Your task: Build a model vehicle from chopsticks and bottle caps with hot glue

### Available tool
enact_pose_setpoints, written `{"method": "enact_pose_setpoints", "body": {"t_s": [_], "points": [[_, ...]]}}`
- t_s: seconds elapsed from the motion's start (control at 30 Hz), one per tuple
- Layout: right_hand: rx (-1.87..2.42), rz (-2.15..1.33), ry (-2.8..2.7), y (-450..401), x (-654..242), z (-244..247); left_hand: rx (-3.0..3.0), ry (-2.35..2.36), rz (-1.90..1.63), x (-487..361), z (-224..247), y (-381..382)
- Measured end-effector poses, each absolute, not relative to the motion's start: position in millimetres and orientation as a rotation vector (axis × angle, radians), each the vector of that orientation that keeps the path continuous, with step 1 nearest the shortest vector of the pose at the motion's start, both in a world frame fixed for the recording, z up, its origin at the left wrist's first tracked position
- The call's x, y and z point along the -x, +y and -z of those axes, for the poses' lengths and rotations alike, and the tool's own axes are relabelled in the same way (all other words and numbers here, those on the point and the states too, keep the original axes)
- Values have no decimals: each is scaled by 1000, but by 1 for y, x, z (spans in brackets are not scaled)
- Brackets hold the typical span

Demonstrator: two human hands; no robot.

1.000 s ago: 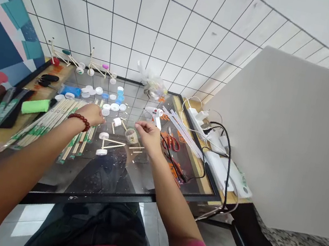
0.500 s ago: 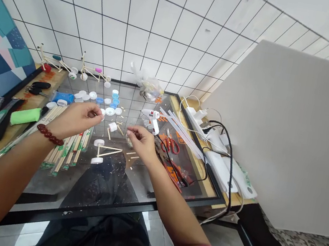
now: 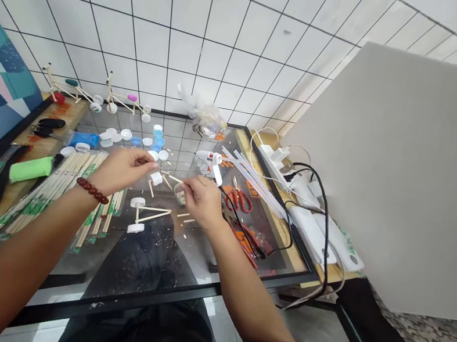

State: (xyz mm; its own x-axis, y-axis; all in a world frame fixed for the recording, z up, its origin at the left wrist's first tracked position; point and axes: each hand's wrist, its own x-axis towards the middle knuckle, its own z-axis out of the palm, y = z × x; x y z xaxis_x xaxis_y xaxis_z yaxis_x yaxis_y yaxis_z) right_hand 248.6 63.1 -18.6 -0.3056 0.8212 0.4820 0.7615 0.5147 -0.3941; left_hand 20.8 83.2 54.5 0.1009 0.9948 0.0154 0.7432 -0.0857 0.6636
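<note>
My right hand (image 3: pixel 204 202) pinches a short wooden stick (image 3: pixel 175 179), which points left from the fingertips. My left hand (image 3: pixel 128 170), a beaded bracelet on its wrist, hovers left of the stick with thumb and fingertips together. Whatever they hold, if anything, is too small to make out. Between and below the hands lies a white bottle cap (image 3: pixel 156 178) with short sticks beside it. Nearer me rests a triangular stick frame (image 3: pixel 154 209) with two white caps as wheels. A small round container (image 3: pixel 180 193) is partly hidden by my right hand.
Bundled chopsticks (image 3: pixel 53 187) lie left, with a green roll (image 3: pixel 31 169). White and blue caps (image 3: pixel 136 141) sit behind. A glue gun (image 3: pixel 212 163), glue sticks (image 3: pixel 255 181), red-handled scissors (image 3: pixel 238 199) and cables are right. Two stick models (image 3: pixel 125 100) stand by the wall.
My right hand now shows a short stick in its fingers. My left hand has moved right, closer to it. The view has shifted slightly.
</note>
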Motion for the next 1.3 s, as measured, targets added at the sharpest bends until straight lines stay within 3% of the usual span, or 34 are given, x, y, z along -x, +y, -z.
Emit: {"method": "enact_pose_setpoints", "body": {"t_s": [0.3,0.73,1.3], "points": [[1745,10,-2198,64,-250,13,-2070,1819,-172,-23,-14,111],[1819,-69,-2274,65,-251,16,-2059,1770,-376,-20,-3,109],[1744,-242,-2259,65,-249,15,-2008,1805,-324,-16,-24,99]]}}
